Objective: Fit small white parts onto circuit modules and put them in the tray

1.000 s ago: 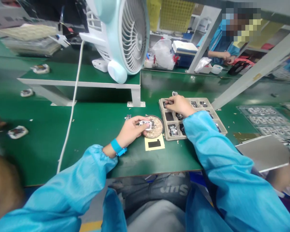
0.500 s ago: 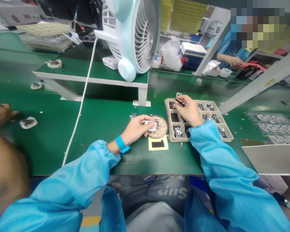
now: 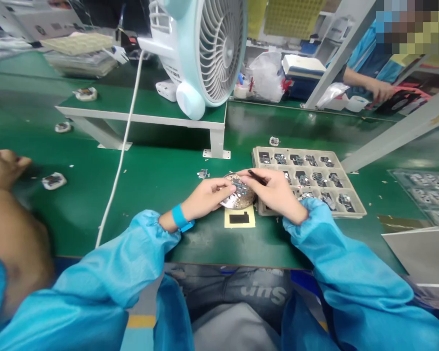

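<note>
My left hand pinches a small white-framed part against a round speckled dish on the green bench. My right hand holds thin black tweezers, their tip over the dish beside the part. A beige compartment tray of small electronic parts lies just right of the dish, partly covered by my right wrist. A yellow card with a black rectangle sits in front of the dish.
A white fan stands on a raised green shelf, its cord running down the bench. Loose parts lie at left near another person's arm. Clear trays lie right. A co-worker's hand is far right.
My right hand left the compartment tray and came left to the dish with the tweezers. My left hand stayed on the part. The view shifted slightly.
</note>
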`<state>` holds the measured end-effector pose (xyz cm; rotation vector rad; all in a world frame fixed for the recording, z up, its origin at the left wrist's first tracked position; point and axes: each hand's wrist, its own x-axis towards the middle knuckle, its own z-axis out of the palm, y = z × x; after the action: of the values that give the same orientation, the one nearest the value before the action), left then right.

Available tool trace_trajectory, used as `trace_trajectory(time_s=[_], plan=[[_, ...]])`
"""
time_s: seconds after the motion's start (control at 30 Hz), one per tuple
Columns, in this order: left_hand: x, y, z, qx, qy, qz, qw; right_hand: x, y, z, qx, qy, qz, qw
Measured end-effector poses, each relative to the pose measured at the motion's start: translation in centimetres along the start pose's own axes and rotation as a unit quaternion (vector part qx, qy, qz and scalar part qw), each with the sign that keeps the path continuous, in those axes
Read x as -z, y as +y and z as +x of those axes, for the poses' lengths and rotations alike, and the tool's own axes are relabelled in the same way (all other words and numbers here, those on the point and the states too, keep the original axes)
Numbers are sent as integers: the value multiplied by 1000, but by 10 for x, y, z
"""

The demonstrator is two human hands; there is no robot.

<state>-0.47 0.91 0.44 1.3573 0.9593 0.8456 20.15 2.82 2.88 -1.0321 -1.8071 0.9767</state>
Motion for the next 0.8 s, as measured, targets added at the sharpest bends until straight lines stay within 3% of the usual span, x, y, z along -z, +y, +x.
trace_trajectory(time_s=[0.23, 0.33, 0.43, 0.57, 0.8], plan=[[4, 0, 3, 5, 65, -18, 998, 8, -3, 2, -23, -19, -68, 997], [4, 0, 4, 13, 95, -62, 993, 12, -7, 2, -38, 1, -36, 999], [6, 0, 5, -7, 117, -74, 990, 14, -13, 2, -99, -55, 20, 993], [8, -3, 4, -35, 121, -70, 990, 8, -15, -1, -156, -118, 39, 980], [8, -7, 0, -69, 101, -72, 990, -4, -8, -3, -178, -97, 44, 978]])
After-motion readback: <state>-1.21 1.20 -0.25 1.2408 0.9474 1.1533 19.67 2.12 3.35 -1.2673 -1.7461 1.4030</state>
